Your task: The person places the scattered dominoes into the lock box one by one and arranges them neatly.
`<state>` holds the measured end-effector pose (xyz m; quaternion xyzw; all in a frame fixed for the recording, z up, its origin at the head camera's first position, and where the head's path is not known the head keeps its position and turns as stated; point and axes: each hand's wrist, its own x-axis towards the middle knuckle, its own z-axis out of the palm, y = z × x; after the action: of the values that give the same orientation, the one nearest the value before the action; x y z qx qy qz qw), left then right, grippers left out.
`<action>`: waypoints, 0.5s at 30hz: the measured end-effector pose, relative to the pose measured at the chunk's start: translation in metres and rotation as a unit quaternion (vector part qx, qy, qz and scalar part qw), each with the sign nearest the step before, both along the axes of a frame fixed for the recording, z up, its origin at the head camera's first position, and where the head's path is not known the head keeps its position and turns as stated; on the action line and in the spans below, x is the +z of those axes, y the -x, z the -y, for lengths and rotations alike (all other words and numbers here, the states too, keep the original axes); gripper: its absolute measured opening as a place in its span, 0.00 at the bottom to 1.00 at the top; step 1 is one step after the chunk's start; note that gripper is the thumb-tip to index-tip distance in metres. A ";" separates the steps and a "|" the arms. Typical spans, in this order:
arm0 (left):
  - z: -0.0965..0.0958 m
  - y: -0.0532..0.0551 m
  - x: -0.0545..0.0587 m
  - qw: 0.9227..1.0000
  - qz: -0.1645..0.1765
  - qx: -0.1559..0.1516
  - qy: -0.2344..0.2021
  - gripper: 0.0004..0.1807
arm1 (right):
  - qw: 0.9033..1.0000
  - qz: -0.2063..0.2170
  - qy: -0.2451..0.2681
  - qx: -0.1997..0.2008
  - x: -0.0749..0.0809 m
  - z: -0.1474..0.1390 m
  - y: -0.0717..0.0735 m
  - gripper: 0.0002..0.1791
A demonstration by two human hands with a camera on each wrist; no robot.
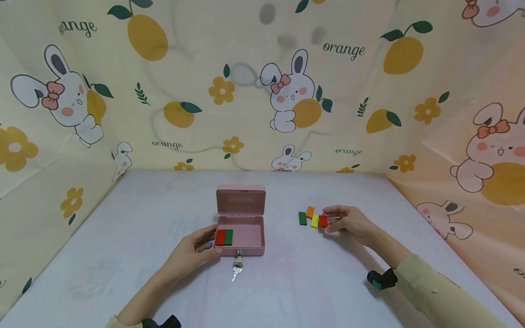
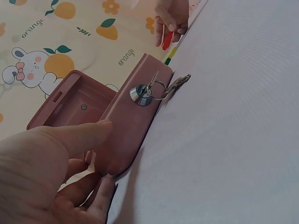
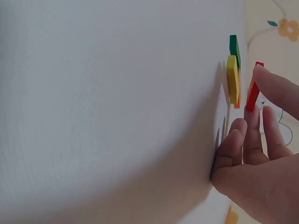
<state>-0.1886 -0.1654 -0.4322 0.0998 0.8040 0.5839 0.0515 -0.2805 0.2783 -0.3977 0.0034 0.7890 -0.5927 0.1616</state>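
Note:
A small pink metal cash box (image 1: 252, 251) stands on the table with its lid (image 1: 240, 202) tipped back. Inside, at the left, a red tile (image 1: 220, 237) and a green tile (image 1: 228, 237) lie side by side. My left hand (image 1: 189, 250) grips the box at its left front corner, thumb at the front wall. Keys (image 2: 176, 86) hang from the front lock. Between thumb and fingertip, my right hand (image 1: 348, 222) pinches a red tile (image 3: 254, 86), raised off the table. Close beside it lie a yellow tile (image 3: 232, 79), a green tile (image 1: 302, 218) and an orange tile (image 1: 310, 212).
The white table (image 1: 287, 287) runs back to a patterned cloth (image 1: 246, 114) printed with rabbits and oranges, which also hangs along both sides. The loose tiles lie to the right of the box.

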 end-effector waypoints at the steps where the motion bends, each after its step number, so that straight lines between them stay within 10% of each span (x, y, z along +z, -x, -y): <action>1: 0.000 0.000 0.000 1.000 0.000 0.001 -0.001 0.43 | 1.000 0.000 0.001 0.001 0.000 0.001 0.000 0.36; 15: 0.001 0.002 -0.004 1.000 -0.002 0.000 -0.006 0.42 | 1.000 0.007 0.015 -0.025 -0.002 0.019 -0.011 0.34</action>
<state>-0.1903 -0.1662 -0.4359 0.1007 0.8008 0.5884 0.0492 -0.2690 0.2589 -0.3999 0.0245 0.7785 -0.6085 0.1520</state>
